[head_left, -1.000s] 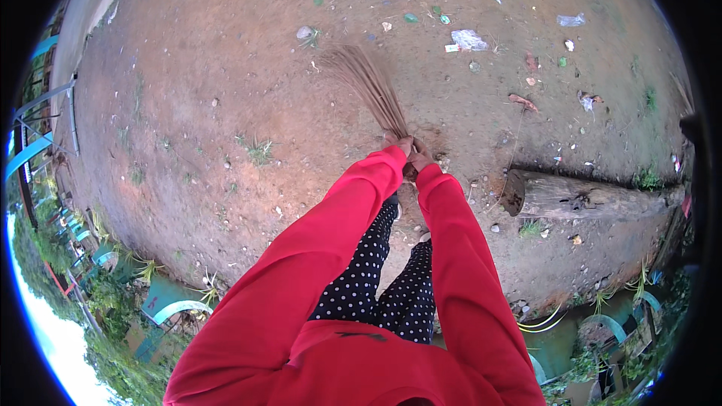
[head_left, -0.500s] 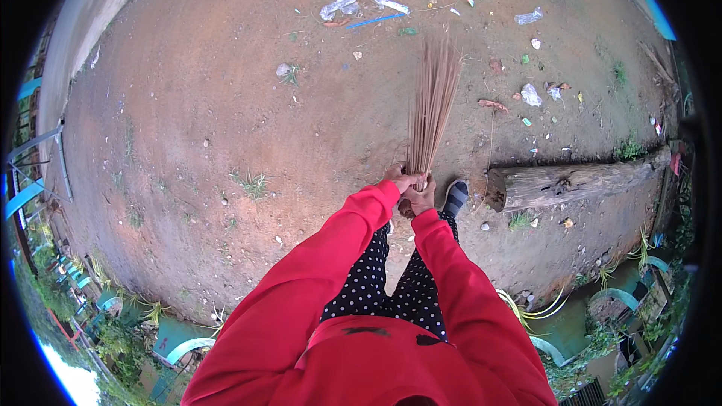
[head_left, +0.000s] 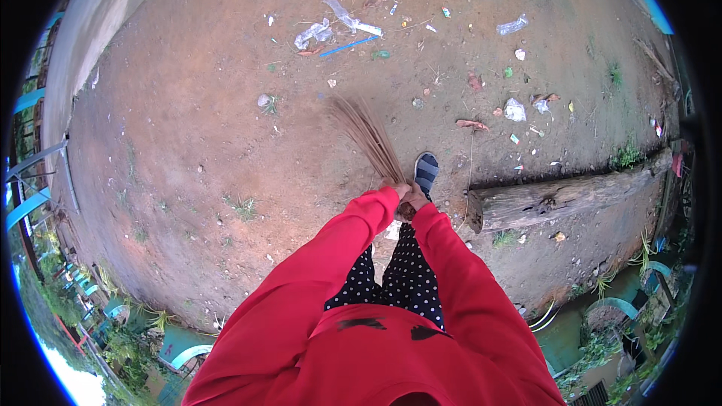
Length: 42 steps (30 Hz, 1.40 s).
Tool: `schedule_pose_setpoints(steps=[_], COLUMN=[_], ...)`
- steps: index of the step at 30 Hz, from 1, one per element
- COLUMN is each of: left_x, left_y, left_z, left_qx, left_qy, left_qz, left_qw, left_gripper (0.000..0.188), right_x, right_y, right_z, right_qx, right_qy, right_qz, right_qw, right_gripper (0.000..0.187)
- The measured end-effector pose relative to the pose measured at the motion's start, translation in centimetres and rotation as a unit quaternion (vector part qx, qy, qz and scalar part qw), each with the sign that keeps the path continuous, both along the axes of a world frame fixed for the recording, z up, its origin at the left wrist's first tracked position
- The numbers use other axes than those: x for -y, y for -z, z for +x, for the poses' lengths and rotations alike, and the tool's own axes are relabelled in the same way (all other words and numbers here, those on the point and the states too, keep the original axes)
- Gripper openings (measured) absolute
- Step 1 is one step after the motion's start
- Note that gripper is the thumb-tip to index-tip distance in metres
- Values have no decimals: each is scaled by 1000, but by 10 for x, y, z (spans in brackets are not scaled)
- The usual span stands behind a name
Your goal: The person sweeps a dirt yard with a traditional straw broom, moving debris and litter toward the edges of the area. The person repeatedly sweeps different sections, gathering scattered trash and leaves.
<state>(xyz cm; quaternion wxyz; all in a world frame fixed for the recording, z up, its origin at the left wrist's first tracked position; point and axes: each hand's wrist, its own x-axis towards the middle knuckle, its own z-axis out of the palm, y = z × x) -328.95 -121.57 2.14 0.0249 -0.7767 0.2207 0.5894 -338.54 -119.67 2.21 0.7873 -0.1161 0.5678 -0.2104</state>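
Observation:
A stick broom [head_left: 367, 135] of thin brown bristles slants away from me toward the far left, its tips blurred over the bare dirt. Both hands are wrapped round its bound near end. My left hand [head_left: 391, 186] grips it a little farther along the bristles. Close against it, my right hand [head_left: 414, 199] closes round the butt end, whose brown tip shows below the fingers. Red sleeves cover both forearms. Just beyond my right hand is my foot in a grey-striped sandal [head_left: 426, 169].
A weathered log [head_left: 571, 199] lies to the right. Farther off are clear plastic wrappers [head_left: 314, 33], a blue strip [head_left: 349, 46], crumpled white plastic [head_left: 515, 110] and a dry leaf [head_left: 472, 125]. A pale concrete edge [head_left: 98, 37] curves along the left.
The broom's bristles have swung from pointing far right to far left. Both hands still hold it and are slightly nearer me. The sandalled foot has come forward and left.

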Motion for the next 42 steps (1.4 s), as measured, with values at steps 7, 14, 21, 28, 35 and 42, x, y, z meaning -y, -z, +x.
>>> schedule_pose_setpoints(steps=[7, 14, 21, 28, 35, 42], left_x=[108, 115, 133, 219, 224, 126], left_y=[22, 6, 5, 8, 17, -10], left_z=[-124, -20, 148, 146, 85, 145], left_qx=[-266, -155, 170, 30, -187, 70], left_qy=[71, -124, -265, -15, 162, -26], left_qz=[-152, -254, -194, -99, -272, -91], left_qw=[949, 947, 929, 994, 930, 993], left_gripper=[47, 57, 39, 40, 58, 34], right_x=[75, 120, 183, 205, 188, 144], right_y=[-8, -6, 30, 43, 10, -14], right_z=[-93, -8, 165, 157, 122, 152], right_qx=[-44, 10, 100, 95, -125, 91], right_qy=[309, 92, -261, 127, 339, -3], right_qz=[-161, -237, -166, -34, -297, -110], right_qw=[936, 967, 946, 987, 884, 990], right_gripper=[76, 81, 72, 71, 78, 68])
